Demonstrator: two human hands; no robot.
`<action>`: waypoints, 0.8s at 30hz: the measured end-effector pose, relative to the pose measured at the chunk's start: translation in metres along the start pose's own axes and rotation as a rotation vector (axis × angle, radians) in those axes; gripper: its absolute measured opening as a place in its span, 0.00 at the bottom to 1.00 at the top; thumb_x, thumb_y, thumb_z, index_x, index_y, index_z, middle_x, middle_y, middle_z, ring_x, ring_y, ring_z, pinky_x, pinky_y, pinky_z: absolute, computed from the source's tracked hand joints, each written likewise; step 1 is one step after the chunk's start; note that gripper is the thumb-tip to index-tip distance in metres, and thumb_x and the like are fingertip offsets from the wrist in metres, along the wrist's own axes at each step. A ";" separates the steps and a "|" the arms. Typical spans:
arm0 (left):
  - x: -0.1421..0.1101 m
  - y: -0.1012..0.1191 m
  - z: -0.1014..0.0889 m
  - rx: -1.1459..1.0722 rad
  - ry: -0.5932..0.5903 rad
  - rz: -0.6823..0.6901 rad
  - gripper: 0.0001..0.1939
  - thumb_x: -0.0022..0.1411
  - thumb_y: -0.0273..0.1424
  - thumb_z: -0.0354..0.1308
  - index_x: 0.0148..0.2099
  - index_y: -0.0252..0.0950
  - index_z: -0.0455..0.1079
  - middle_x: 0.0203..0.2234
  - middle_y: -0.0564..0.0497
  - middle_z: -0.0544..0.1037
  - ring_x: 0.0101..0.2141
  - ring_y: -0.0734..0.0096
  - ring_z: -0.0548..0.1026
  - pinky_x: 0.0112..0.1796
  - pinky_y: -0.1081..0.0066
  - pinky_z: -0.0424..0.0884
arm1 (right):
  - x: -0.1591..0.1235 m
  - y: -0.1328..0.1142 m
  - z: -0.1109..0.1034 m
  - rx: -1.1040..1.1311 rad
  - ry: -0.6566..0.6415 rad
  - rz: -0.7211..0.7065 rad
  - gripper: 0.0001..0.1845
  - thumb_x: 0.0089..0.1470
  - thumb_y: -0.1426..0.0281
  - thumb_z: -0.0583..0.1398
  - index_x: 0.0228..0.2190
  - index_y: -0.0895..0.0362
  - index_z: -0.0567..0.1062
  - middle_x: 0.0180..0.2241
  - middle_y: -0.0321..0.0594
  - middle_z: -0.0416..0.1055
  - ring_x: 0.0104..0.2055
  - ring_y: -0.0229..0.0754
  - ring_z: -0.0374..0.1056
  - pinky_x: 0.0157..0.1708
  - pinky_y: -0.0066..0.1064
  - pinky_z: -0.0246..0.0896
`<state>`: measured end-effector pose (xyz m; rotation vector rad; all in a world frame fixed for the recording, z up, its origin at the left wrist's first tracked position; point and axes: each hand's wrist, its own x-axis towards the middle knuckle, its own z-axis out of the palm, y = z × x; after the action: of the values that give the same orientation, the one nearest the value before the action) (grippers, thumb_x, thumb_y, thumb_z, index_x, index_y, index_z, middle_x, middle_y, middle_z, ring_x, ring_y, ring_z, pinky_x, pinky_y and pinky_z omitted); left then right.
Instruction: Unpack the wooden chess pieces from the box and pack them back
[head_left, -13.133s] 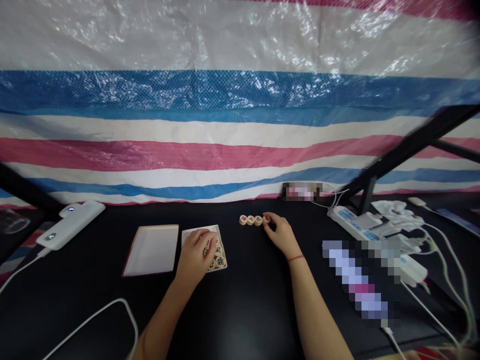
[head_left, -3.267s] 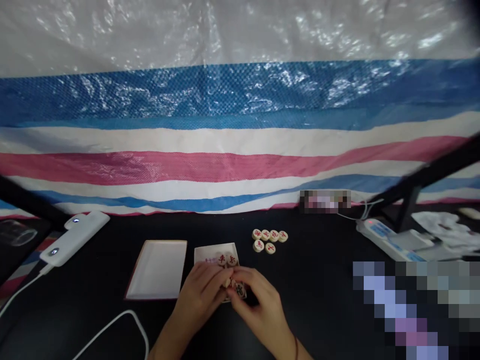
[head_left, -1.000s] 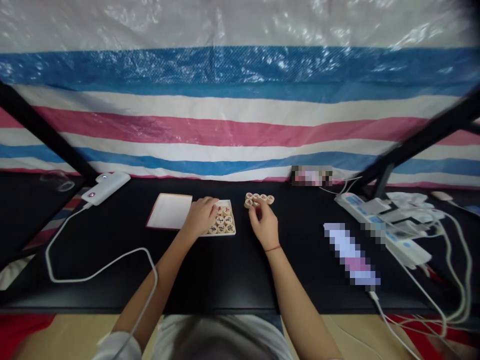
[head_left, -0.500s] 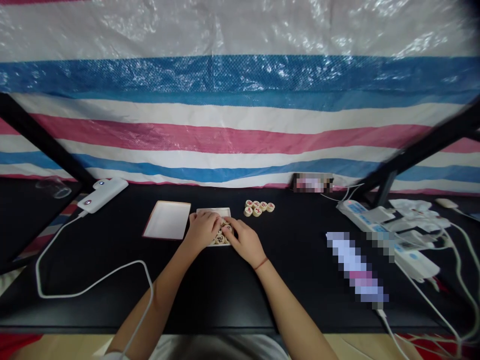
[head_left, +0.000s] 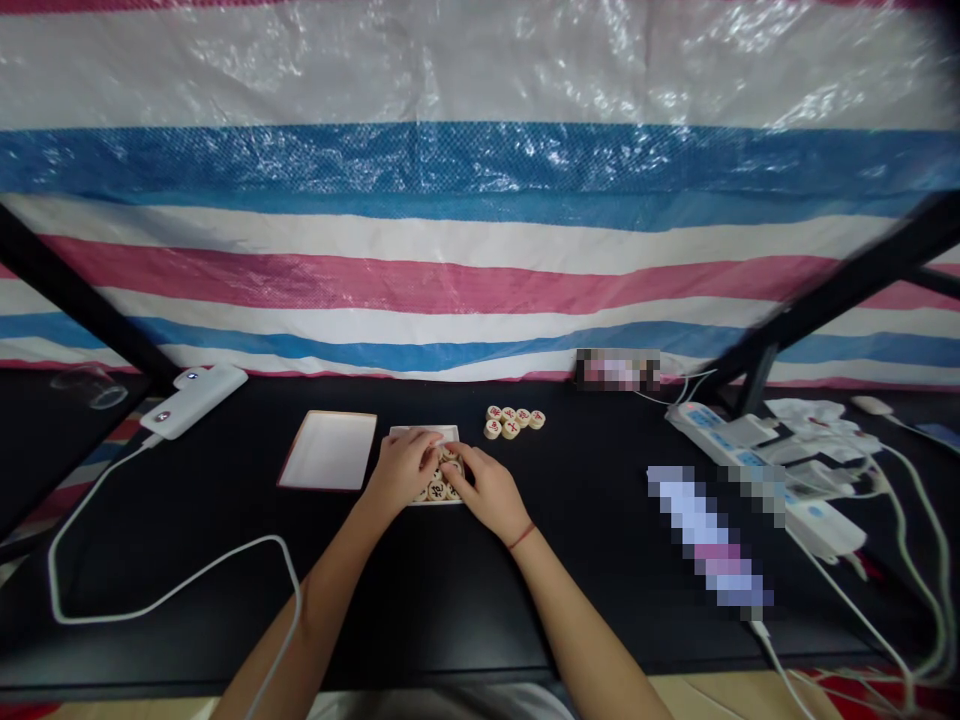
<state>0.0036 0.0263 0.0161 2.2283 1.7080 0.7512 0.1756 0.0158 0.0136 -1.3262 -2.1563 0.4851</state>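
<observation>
Your right hand (head_left: 491, 488) left the loose pieces (head_left: 511, 429) at the box's (head_left: 451, 433) two o'clock, rejoining your left hand (head_left: 403, 465) there — work's back inside. Both half-curled — can't tell what's held.

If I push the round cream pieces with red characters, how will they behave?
The round cream pieces with red characters look thick and rigid, so they probably won't flex. Lying flat on the smooth black tabletop, they'd likely slide rather than roll. They sit close together, so one may nudge its neighbours.
</observation>
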 end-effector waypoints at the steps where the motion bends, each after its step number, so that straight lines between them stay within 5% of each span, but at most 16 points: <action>1: -0.001 0.001 0.000 0.055 0.008 -0.012 0.12 0.64 0.29 0.52 0.47 0.41 0.72 0.44 0.48 0.78 0.46 0.61 0.73 0.47 0.60 0.64 | 0.000 0.000 0.000 0.000 0.006 -0.006 0.17 0.62 0.61 0.54 0.48 0.53 0.72 0.33 0.39 0.73 0.33 0.41 0.70 0.34 0.28 0.63; 6: -0.005 0.006 -0.002 0.174 -0.018 -0.038 0.11 0.65 0.33 0.50 0.36 0.39 0.74 0.39 0.46 0.79 0.46 0.54 0.70 0.44 0.56 0.62 | -0.001 0.000 -0.001 0.005 0.020 -0.016 0.17 0.61 0.61 0.55 0.48 0.53 0.72 0.33 0.39 0.73 0.33 0.41 0.71 0.34 0.28 0.64; 14: -0.003 0.014 -0.011 0.083 -0.034 -0.100 0.07 0.65 0.34 0.52 0.37 0.39 0.70 0.36 0.50 0.80 0.45 0.56 0.72 0.45 0.56 0.60 | -0.001 -0.002 -0.002 0.087 0.012 0.044 0.24 0.58 0.60 0.57 0.54 0.53 0.66 0.36 0.40 0.72 0.37 0.44 0.71 0.38 0.32 0.66; 18: -0.003 0.020 -0.017 -0.111 0.065 -0.086 0.07 0.65 0.35 0.52 0.42 0.40 0.70 0.38 0.51 0.80 0.42 0.62 0.75 0.46 0.59 0.64 | -0.001 -0.006 -0.003 0.183 0.174 -0.030 0.22 0.56 0.64 0.59 0.51 0.54 0.69 0.41 0.44 0.71 0.42 0.45 0.69 0.43 0.34 0.67; 24: -0.007 0.034 -0.019 -0.502 0.012 -0.082 0.09 0.65 0.37 0.52 0.40 0.40 0.70 0.34 0.53 0.79 0.35 0.71 0.76 0.37 0.72 0.71 | -0.002 -0.011 -0.005 0.276 0.258 -0.062 0.14 0.59 0.66 0.56 0.45 0.54 0.74 0.39 0.43 0.74 0.34 0.40 0.69 0.37 0.32 0.68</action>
<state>0.0208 0.0076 0.0469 1.8031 1.4078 1.0383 0.1722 0.0091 0.0230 -1.1019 -1.8384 0.5335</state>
